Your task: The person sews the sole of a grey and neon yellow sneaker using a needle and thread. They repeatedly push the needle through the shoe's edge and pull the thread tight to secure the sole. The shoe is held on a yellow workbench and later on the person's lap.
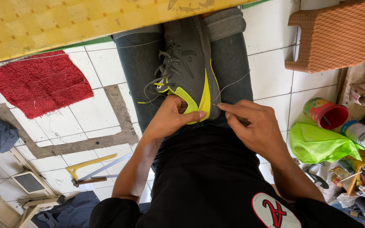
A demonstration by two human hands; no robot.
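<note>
A dark grey sports shoe (189,63) with yellow-green trim and grey laces lies on its side across my lap, between my knees. My left hand (172,115) grips the shoe's yellow heel end, thumb pressed on the edge. My right hand (252,126) is pinched shut on a thin thread (233,83) that runs up and to the right from the sole edge. Whether a needle sits between the fingers is too small to tell.
A red shaggy mat (39,82) lies on the white tiled floor at left, under a yellow table edge (64,21). A yellow-handled tool (91,166) lies lower left. At right are a woven stool (334,33), a red can (326,113), a green bag (317,141) and clutter.
</note>
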